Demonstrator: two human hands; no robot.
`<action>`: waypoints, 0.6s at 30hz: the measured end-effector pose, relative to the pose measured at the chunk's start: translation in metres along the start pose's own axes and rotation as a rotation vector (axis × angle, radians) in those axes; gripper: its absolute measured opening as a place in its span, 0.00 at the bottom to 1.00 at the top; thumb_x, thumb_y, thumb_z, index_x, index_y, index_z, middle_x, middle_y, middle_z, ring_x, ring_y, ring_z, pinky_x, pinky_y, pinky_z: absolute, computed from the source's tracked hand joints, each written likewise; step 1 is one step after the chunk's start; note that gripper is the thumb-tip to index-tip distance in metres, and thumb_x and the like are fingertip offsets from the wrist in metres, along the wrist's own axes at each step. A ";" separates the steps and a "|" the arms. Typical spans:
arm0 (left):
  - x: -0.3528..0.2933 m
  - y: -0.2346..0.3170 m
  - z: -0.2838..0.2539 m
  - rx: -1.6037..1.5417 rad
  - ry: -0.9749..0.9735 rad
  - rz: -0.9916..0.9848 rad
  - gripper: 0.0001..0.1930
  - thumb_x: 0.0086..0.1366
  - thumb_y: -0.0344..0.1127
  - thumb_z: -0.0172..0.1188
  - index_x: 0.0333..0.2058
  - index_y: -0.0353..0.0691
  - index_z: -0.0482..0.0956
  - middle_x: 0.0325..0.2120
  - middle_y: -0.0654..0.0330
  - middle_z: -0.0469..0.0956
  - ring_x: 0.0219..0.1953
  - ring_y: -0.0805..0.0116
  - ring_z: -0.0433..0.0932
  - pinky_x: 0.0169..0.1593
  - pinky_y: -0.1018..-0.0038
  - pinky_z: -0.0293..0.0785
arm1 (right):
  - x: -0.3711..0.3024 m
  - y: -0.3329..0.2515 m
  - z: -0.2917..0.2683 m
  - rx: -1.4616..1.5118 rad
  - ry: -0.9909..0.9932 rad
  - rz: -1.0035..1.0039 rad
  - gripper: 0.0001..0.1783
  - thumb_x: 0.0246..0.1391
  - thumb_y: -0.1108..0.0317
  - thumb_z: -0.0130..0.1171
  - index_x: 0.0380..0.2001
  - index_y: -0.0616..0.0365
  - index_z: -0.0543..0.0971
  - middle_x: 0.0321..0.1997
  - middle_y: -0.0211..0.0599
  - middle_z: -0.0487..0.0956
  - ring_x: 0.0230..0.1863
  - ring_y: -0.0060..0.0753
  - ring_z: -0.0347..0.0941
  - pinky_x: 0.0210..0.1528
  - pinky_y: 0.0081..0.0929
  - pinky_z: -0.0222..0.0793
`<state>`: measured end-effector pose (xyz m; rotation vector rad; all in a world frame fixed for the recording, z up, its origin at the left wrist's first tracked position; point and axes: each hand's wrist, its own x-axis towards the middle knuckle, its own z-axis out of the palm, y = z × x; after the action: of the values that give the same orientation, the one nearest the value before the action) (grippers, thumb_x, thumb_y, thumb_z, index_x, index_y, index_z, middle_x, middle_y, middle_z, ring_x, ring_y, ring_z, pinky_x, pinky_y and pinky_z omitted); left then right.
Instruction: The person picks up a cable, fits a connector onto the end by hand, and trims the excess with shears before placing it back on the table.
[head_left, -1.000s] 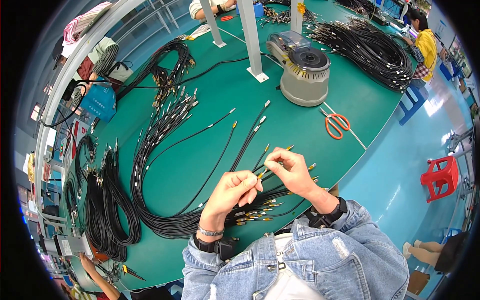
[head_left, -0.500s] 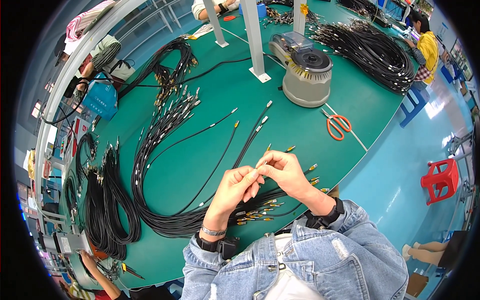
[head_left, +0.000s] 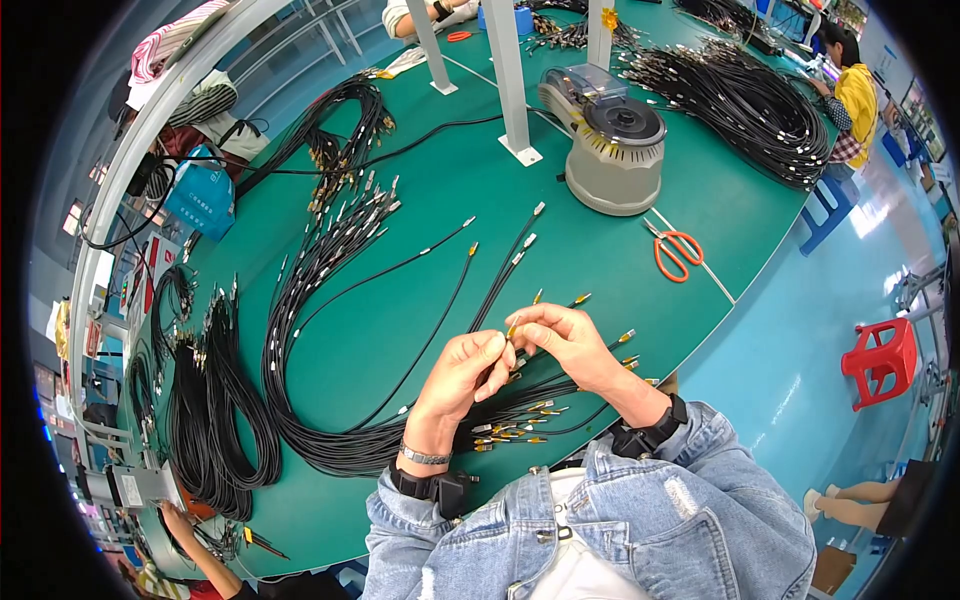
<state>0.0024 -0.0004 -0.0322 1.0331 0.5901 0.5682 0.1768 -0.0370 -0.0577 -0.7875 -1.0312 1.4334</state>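
My left hand [head_left: 458,372] is closed in a pinch on the end of a black cable, whose small yellow-wrapped tip [head_left: 513,328] sticks up between the fingertips. From the other side, the bent thumb and forefinger of my right hand [head_left: 572,343] close on that same tip. Most of this cable is hidden by my fingers. Below both hands runs a thick bundle of black cables [head_left: 330,452], with several yellow and silver connector ends [head_left: 530,425] fanned out near my body. A few separate cable ends [head_left: 520,250] lie just beyond my hands.
A grey tape dispenser [head_left: 613,150] and orange-handled scissors [head_left: 678,255] are on the green table [head_left: 440,270]. Coiled cable bundles [head_left: 215,420] lie at left, others [head_left: 740,110] at far right. A white post [head_left: 512,90] rises mid-table. Co-workers are around; a red stool [head_left: 880,362] stands right.
My hands have shifted slightly apart at the fingertips, and the cable's yellow tip now shows between them. At the far left, a co-worker has moved.
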 end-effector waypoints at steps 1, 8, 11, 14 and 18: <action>0.001 0.000 0.001 0.000 -0.001 0.000 0.17 0.68 0.42 0.46 0.25 0.37 0.72 0.09 0.67 0.65 0.08 0.82 0.56 0.14 0.84 0.50 | -0.002 -0.001 0.001 0.003 0.022 -0.007 0.09 0.58 0.69 0.52 0.36 0.64 0.76 0.32 0.29 0.76 0.32 0.16 0.68 0.36 0.17 0.66; 0.004 -0.003 0.011 0.172 0.139 0.004 0.13 0.67 0.37 0.50 0.27 0.36 0.75 0.11 0.68 0.69 0.12 0.83 0.63 0.17 0.86 0.57 | -0.003 0.000 0.003 -0.015 0.045 0.025 0.12 0.58 0.64 0.53 0.37 0.63 0.76 0.32 0.27 0.74 0.33 0.17 0.68 0.38 0.18 0.65; 0.008 -0.016 0.008 0.349 0.218 0.058 0.10 0.65 0.35 0.52 0.29 0.35 0.77 0.17 0.64 0.74 0.18 0.78 0.69 0.23 0.83 0.64 | 0.001 -0.008 -0.009 -0.155 0.136 0.020 0.12 0.57 0.63 0.53 0.36 0.63 0.76 0.30 0.27 0.73 0.32 0.16 0.67 0.37 0.18 0.64; 0.016 -0.033 0.002 0.697 0.253 0.236 0.08 0.62 0.33 0.54 0.31 0.34 0.78 0.23 0.60 0.77 0.25 0.72 0.74 0.30 0.78 0.68 | 0.017 -0.017 -0.040 -0.124 0.323 -0.075 0.12 0.57 0.65 0.53 0.36 0.63 0.76 0.27 0.26 0.72 0.30 0.16 0.65 0.35 0.17 0.63; 0.021 -0.037 0.001 1.148 0.279 0.491 0.07 0.59 0.31 0.56 0.33 0.34 0.78 0.33 0.56 0.78 0.36 0.62 0.75 0.39 0.71 0.70 | 0.054 -0.043 -0.081 0.024 0.559 -0.174 0.11 0.55 0.68 0.54 0.37 0.65 0.75 0.22 0.24 0.69 0.22 0.15 0.61 0.26 0.16 0.58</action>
<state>0.0241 -0.0015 -0.0692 2.2426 0.9494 0.8265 0.2603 0.0275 -0.0448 -0.9823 -0.6306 0.9902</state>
